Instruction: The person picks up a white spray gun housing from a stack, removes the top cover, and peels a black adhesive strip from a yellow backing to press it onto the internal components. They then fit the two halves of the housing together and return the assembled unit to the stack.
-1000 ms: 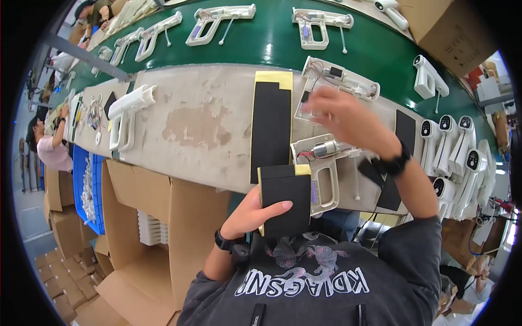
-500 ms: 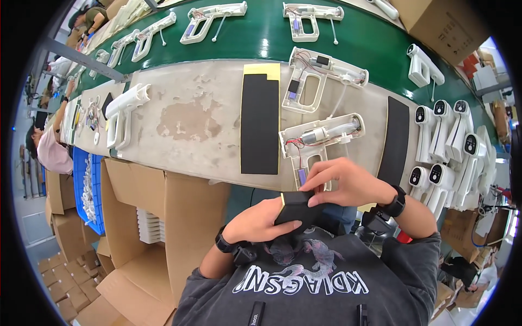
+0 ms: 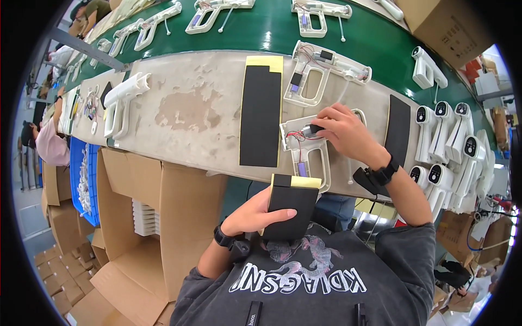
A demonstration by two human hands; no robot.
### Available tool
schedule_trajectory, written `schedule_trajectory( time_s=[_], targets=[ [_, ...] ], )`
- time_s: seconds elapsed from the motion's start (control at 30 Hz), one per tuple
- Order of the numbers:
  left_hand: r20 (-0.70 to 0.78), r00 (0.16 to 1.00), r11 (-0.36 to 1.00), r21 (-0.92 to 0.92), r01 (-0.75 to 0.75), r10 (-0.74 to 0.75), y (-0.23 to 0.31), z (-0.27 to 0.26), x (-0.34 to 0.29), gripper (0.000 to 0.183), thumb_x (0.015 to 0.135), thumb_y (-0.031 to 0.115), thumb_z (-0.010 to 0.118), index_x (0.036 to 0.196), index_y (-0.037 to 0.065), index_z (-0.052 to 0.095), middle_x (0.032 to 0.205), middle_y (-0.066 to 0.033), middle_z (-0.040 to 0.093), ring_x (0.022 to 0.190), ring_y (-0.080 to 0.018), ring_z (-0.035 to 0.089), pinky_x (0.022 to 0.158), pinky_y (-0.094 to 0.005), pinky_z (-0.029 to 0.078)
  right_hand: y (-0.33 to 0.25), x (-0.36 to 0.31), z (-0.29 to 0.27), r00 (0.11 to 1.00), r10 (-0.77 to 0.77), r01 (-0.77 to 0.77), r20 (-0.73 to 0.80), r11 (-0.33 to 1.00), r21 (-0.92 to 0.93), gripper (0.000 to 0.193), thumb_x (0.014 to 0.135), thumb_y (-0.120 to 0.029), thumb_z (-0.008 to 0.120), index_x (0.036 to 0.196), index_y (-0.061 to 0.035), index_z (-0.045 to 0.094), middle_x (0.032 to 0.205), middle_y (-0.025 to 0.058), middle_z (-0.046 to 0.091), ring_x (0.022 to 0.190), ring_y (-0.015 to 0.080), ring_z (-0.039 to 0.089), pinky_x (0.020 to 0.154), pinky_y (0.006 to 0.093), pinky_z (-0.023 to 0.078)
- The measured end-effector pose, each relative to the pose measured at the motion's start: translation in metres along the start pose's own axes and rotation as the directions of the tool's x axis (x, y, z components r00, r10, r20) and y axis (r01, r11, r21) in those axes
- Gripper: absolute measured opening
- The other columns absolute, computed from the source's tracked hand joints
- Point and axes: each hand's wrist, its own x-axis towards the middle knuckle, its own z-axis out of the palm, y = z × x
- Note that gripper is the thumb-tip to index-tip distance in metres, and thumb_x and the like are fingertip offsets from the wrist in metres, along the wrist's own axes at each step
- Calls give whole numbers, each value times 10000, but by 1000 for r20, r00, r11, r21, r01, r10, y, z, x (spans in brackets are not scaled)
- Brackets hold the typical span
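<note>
My left hand (image 3: 253, 216) grips a stack of black foam pads (image 3: 291, 209) with yellow backing, held upright near my chest; a yellow strip of backing is bare along its top. Over the nearer white gun-shaped housing half (image 3: 322, 171), my right hand (image 3: 345, 130) is closed, its fingertips pinching a small black foam pad (image 3: 315, 129) against the silvery motor (image 3: 308, 132). Red wires and a purple battery (image 3: 302, 169) lie inside this housing; my hand covers much of its barrel. Just beyond lies a second housing half (image 3: 304, 87), with black pads on its motor and battery.
A large black foam sheet (image 3: 261, 119) on yellow backing lies left of the housings, another foam sheet (image 3: 399, 125) right. Finished white devices (image 3: 443, 130) crowd the right end. Beyond runs a green conveyor (image 3: 261, 35) with more housings. An open cardboard box (image 3: 190, 217) stands at left.
My right hand has moved from the foam stack up and forward to the motor, carrying a small black pad. My left hand has tipped the stack upright, and yellow backing shows at its top.
</note>
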Motion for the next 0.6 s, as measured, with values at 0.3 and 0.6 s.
schedule_trajectory(
  time_s=[0.3,0.6],
  targets=[
    [46,997,970,231,-77,68,6,11,6,496,948,122,648,1402,10,484,1254,-115,627,1149,-213,604,992,-349,479,-92,-23,-15,1000,-4,5,-4,872,490,427,781,-48,831,1192,-71,714,1110,91,658,962,271,630,813,361,535],
    [282,959,781,594,-192,22,18,-2,-15,464,933,202,649,1337,17,515,1169,-208,638,1022,-446,622,849,-488,515,-66,-19,-19,993,-27,-50,115,786,616,320,753,35,796,1055,-39,720,996,89,675,897,261,647,783,357,538]
  ],
)
